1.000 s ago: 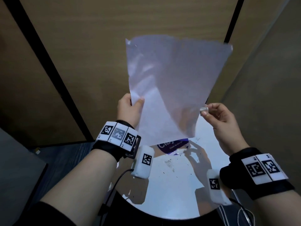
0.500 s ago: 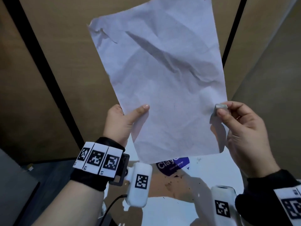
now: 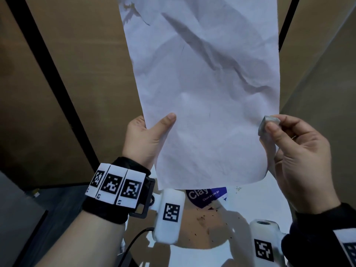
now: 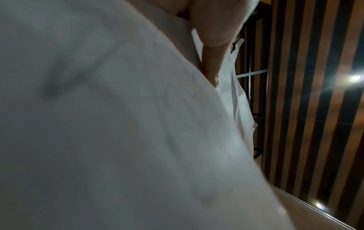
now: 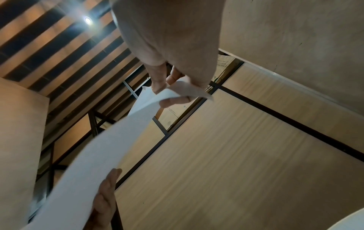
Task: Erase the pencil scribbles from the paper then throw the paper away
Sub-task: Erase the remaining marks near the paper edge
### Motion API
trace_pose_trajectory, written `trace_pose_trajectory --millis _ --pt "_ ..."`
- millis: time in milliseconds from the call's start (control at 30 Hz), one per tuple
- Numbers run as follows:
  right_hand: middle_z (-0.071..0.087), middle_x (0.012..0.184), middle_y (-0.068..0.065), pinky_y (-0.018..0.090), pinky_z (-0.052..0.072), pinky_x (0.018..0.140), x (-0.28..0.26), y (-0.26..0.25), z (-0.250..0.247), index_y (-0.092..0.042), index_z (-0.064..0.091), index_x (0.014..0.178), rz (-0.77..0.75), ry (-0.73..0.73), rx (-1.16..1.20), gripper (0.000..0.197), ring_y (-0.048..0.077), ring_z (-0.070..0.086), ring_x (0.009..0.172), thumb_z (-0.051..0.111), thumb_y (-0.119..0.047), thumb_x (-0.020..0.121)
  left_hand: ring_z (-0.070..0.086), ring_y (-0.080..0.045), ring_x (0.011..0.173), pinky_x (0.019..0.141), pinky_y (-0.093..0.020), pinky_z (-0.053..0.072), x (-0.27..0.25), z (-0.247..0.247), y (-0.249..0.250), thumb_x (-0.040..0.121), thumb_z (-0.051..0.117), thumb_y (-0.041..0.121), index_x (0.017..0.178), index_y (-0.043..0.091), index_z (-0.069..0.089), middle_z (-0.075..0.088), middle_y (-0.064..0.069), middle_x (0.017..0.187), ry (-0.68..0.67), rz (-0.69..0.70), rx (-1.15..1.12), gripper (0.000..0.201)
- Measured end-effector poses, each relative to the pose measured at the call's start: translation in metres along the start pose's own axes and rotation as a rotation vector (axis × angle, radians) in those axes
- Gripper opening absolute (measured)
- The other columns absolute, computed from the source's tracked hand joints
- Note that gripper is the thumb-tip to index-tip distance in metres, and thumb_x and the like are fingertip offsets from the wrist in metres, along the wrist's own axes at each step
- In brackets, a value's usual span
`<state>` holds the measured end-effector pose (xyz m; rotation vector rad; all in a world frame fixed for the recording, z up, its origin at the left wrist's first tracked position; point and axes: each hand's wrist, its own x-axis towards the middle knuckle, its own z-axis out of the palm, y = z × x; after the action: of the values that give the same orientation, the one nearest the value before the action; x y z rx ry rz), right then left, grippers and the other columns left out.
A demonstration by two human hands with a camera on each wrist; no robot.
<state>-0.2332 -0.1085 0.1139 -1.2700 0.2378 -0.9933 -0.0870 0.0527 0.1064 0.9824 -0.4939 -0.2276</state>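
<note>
Head view: the creased paper (image 3: 208, 97) is held upright above the white desk (image 3: 256, 205). The left hand (image 3: 146, 139) pinches its lower left edge, thumb on the front, and the right hand (image 3: 300, 160) pinches a small grey eraser (image 3: 266, 125) at the lower right edge.

Left wrist view: blurred paper (image 4: 118, 124) fills most of the frame — a finger (image 4: 212, 46) lies against it.

Right wrist view: the right hand's fingers (image 5: 175, 101) grip the sheet's edge (image 5: 141, 102) — the left hand (image 5: 104, 200) grips lower down.
</note>
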Motion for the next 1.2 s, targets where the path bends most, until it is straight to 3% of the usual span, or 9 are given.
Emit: trace_pose_trajectory --millis 200,433,533,633,733,867,1000,1133,1200 --pt "0.067 0.069 -0.009 0.013 0.05 0.07 -0.002 0.0 0.002 -0.017 0.064 0.081 -0.041 0.035 -0.026 0.02 0.003 0.061 0.069 0.069 -0.025 0.063 0.07 -0.014 0.085 0.071 -0.024 0.054 0.0 -0.001 -0.002 0.085 0.059 0.008 0.093 0.01 0.066 0.074 0.004 0.086 0.014 0.058 0.137 0.01" --pt "0.067 0.067 -0.009 0.012 0.051 0.07 -0.005 0.005 -0.002 -0.013 0.061 0.084 -0.046 0.063 -0.058 0.008 0.001 0.062 0.067 0.063 -0.006 0.08 0.069 -0.011 0.09 0.077 -0.027 0.054 -0.001 -0.001 -0.01 0.088 0.059 0.007 0.101 0.009 0.062 0.072 0.008 0.091 0.029 0.121 0.267 0.013" --pt "0.063 0.073 -0.002 0.014 0.052 0.071 -0.003 0.018 -0.011 -0.014 0.061 0.081 -0.043 0.093 -0.105 0.017 0.002 0.062 0.065 0.06 0.002 0.084 0.065 -0.008 0.101 0.084 -0.026 0.053 -0.004 -0.003 -0.023 0.085 0.062 0.002 0.136 0.013 0.038 0.065 0.0 0.113 0.019 0.094 0.276 0.057" --pt "0.06 0.077 0.001 0.018 0.052 0.073 -0.001 0.041 -0.027 -0.015 0.06 0.079 0.012 0.111 -0.18 0.019 0.005 0.06 0.066 0.06 0.003 0.086 0.061 -0.011 0.111 0.091 -0.034 0.051 -0.009 -0.016 -0.044 0.074 0.075 0.005 0.147 0.041 0.004 0.061 -0.003 0.124 -0.093 -0.056 0.342 0.108" --pt "0.06 0.078 0.002 0.02 0.051 0.068 -0.003 0.07 -0.047 -0.017 0.059 0.079 0.111 0.132 -0.339 0.017 0.006 0.06 0.066 0.061 -0.001 0.086 0.048 -0.001 0.114 0.085 -0.024 0.053 -0.017 -0.025 -0.068 0.074 0.075 -0.005 0.14 0.047 0.024 0.039 0.006 0.146 -0.248 -0.205 0.527 0.098" --pt "0.066 0.077 -0.002 0.02 0.036 0.046 -0.002 0.105 -0.069 -0.022 0.059 0.075 0.277 0.163 -0.574 0.012 -0.003 0.05 0.043 0.064 -0.014 0.083 0.05 -0.005 0.121 0.092 -0.013 0.037 -0.022 -0.031 -0.099 0.079 0.072 0.005 0.13 0.02 0.054 0.055 0.005 0.133 -0.323 -0.336 0.985 0.056" --pt "0.065 0.075 -0.003 0.018 0.041 0.047 -0.006 0.128 -0.085 -0.014 0.064 0.08 0.406 0.084 -0.757 0.004 0.01 0.054 0.056 0.065 -0.017 0.08 0.048 -0.014 0.126 0.089 -0.015 0.034 -0.03 -0.033 -0.124 0.081 0.072 0.014 0.13 0.018 0.054 0.052 -0.002 0.136 -0.44 -0.475 1.24 0.053" --pt "0.057 0.067 -0.01 0.019 0.037 0.05 -0.004 0.145 -0.098 -0.021 0.062 0.072 0.541 0.002 -0.912 0.007 0.009 0.05 0.064 0.067 -0.019 0.077 0.054 -0.016 0.1 0.084 -0.021 0.041 -0.032 -0.027 -0.134 0.077 0.075 0.019 0.124 0.016 0.057 0.054 -0.008 0.126 -0.57 -0.523 1.449 0.05" --pt "0.056 0.069 -0.009 0.023 0.038 0.056 -0.002 0.152 -0.103 -0.023 0.061 0.068 0.581 -0.028 -0.947 0.011 0.015 0.052 0.073 0.068 -0.019 0.075 0.048 -0.02 0.111 0.091 -0.028 0.042 -0.032 -0.024 -0.138 0.074 0.078 0.026 0.125 0.017 0.055 0.046 -0.011 0.129 -0.635 -0.513 1.591 0.057"
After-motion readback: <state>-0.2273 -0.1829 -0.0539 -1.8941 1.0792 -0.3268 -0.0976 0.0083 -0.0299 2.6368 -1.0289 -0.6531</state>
